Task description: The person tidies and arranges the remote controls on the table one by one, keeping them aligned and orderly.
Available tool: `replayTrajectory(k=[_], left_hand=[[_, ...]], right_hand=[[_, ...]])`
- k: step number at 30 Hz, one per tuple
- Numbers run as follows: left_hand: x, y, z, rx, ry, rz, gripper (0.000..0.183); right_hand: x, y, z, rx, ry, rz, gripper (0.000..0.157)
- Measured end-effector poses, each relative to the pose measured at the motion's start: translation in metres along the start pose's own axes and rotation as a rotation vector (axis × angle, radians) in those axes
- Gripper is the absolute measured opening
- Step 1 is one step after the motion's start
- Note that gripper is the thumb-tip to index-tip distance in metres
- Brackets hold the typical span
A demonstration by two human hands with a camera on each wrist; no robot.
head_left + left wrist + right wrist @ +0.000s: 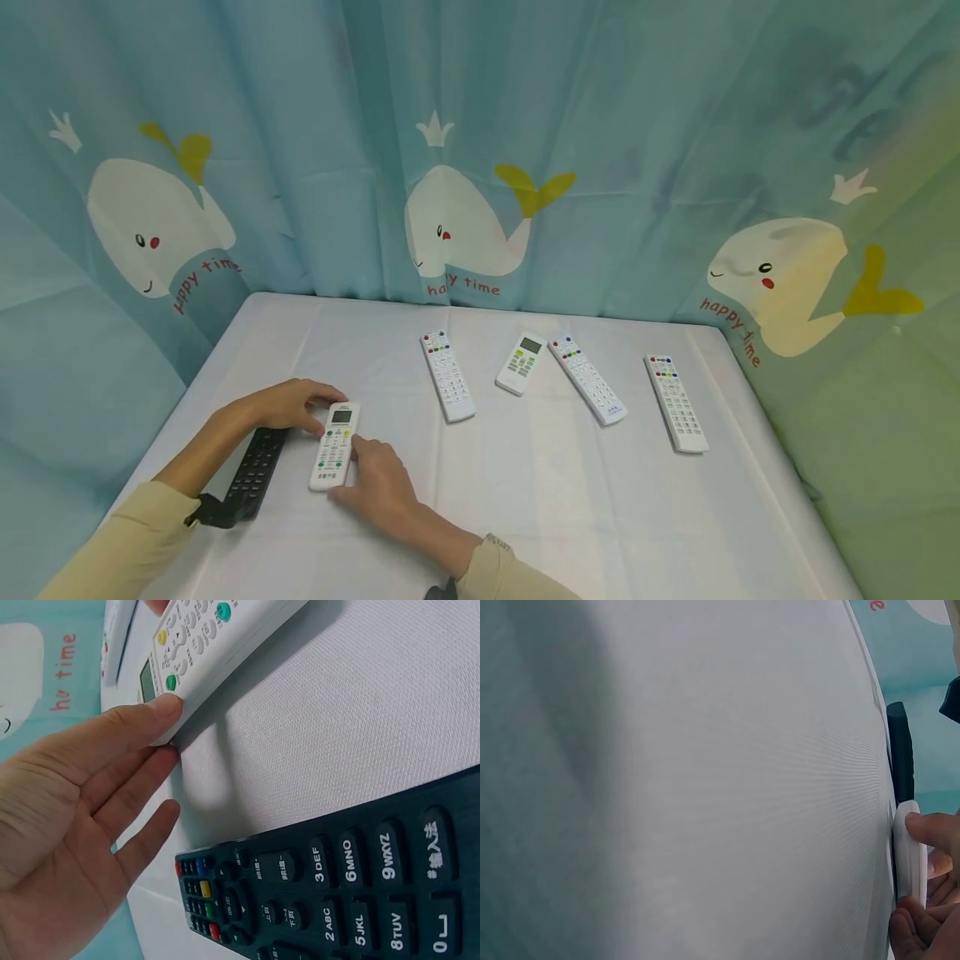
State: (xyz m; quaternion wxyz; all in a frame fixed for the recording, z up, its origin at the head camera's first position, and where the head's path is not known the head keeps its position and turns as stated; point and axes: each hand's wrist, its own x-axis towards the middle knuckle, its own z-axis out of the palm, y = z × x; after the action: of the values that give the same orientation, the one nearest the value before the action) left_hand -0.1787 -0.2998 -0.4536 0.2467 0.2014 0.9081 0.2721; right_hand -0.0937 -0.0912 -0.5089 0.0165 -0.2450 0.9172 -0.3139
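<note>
A white remote control with a small grey screen (334, 450) lies at the left part of the table, between both hands. My left hand (288, 406) pinches its screen end; in the left wrist view the thumb (154, 716) rests on its edge and fingertips reach beneath. With thumb and fingers, my right hand (384, 490) holds the lower end and right side of this remote. In the right wrist view the remote (910, 859) shows edge-on at the right border. A black remote control (322, 885) lies beside it, partly hidden under the left wrist in the head view.
Farther right on the white-covered table (540, 500) lie a long white remote (448, 377), a small white remote with a screen (521, 363), a second long one (587, 380) and a third (675, 404). A blue-green curtain (637, 100) with whale prints hangs behind.
</note>
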Motion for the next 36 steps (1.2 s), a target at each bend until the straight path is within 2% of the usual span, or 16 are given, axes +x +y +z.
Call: replayTrajectory(k=[11,25,36], left_hand=[[-0.0028,-0.0017,0.0019,0.030,0.006,0.010,0.057],[-0.0083,-0.0008,0.0051,0.058,0.030,0.026,0.055],[-0.0096,0.0029,0.0051,0.064,0.026,0.008,0.056]], right_hand=[[-0.0019,-0.0016,0.0005,0.003,-0.032,0.018,0.065],[-0.0033,-0.0014,0.0031,-0.045,-0.012,-0.030,0.055],[-0.0052,-0.0039,0.0019,-0.076,-0.014,-0.023,0.060]])
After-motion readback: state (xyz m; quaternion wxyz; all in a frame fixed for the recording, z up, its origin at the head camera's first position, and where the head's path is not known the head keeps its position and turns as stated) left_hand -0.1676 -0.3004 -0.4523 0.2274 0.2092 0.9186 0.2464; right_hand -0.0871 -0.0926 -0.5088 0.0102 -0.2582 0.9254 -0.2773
